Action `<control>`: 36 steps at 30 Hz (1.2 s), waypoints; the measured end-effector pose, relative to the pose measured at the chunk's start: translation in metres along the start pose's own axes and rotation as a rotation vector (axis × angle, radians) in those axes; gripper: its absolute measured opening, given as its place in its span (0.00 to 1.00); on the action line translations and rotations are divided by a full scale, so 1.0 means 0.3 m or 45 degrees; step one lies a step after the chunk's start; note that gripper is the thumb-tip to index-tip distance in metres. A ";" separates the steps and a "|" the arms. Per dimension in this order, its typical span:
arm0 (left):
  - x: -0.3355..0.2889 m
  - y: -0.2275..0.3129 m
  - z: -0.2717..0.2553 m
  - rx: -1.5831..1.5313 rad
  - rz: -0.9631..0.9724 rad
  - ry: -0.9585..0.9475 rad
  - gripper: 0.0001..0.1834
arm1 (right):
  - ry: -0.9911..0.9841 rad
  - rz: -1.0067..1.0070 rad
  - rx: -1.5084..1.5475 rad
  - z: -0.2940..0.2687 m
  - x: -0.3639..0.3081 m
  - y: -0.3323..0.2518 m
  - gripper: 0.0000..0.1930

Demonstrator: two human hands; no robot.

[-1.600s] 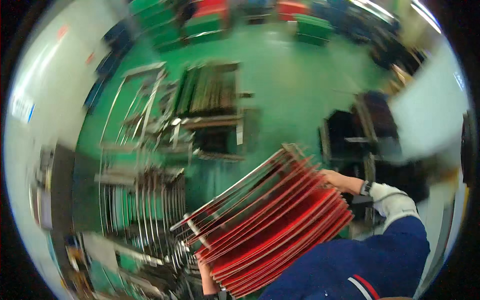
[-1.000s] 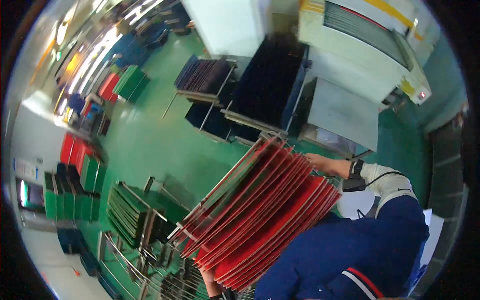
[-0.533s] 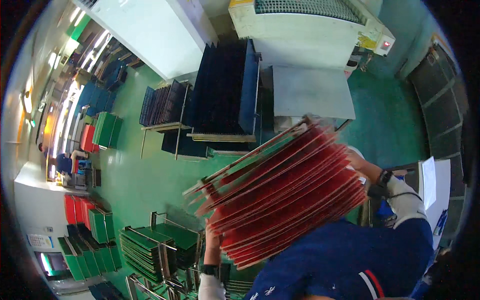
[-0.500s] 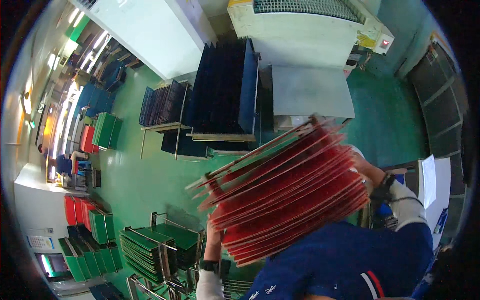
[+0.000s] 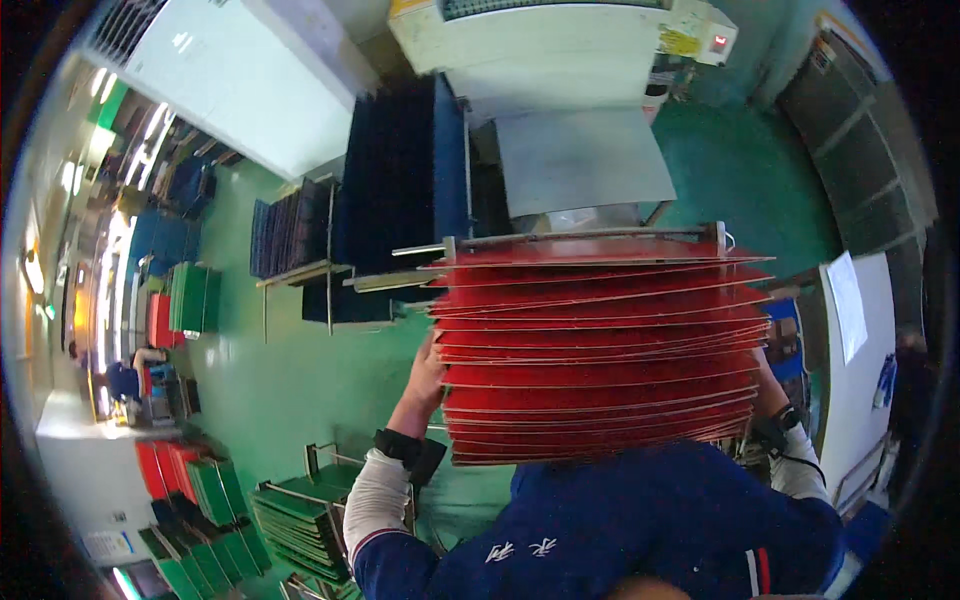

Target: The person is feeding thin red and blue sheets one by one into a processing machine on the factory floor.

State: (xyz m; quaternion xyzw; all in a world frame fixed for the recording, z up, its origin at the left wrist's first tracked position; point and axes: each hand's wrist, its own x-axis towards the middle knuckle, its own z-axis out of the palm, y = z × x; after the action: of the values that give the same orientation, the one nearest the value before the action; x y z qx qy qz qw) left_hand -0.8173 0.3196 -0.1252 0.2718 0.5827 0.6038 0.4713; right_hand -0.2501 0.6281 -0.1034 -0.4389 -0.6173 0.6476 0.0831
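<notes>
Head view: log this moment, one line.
left hand: holding left side of rack; right hand: at right side, fingers hidden; red panels: in rack; grey table: beyond rack

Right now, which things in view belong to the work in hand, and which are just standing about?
In hand:
- rack of red boards, held at both sides
- left hand
- right hand, mostly hidden

Standing about:
- dark blue panels
- green boards
- grey tabletop
- white paper sheet

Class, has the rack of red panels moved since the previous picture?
Yes. Against the grey table, the rack of red panels has turned clockwise; its far rail, slanted before, now runs nearly parallel to the table's near edge.
</notes>
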 end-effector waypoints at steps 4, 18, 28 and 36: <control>0.133 0.033 -0.073 -0.377 -0.233 -0.126 0.22 | -0.033 0.005 0.702 0.109 -0.001 -0.235 0.31; 0.635 0.258 -0.056 0.696 0.225 -0.273 0.26 | 0.253 -0.095 0.614 0.048 0.263 -0.246 0.31; 1.046 0.367 -0.066 0.179 -0.048 -0.212 0.26 | 0.264 -0.148 0.756 0.014 0.487 -0.179 0.33; 1.148 0.404 -0.232 1.283 0.817 -0.418 0.21 | 0.332 -0.097 0.664 0.055 0.726 -0.471 0.31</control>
State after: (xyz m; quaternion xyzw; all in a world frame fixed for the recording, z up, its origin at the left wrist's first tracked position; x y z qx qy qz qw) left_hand -1.0494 0.6085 -0.0970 0.7118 0.6053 0.3166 0.1635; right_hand -0.4534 0.7894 -0.0840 -0.4585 -0.4303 0.7190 0.2960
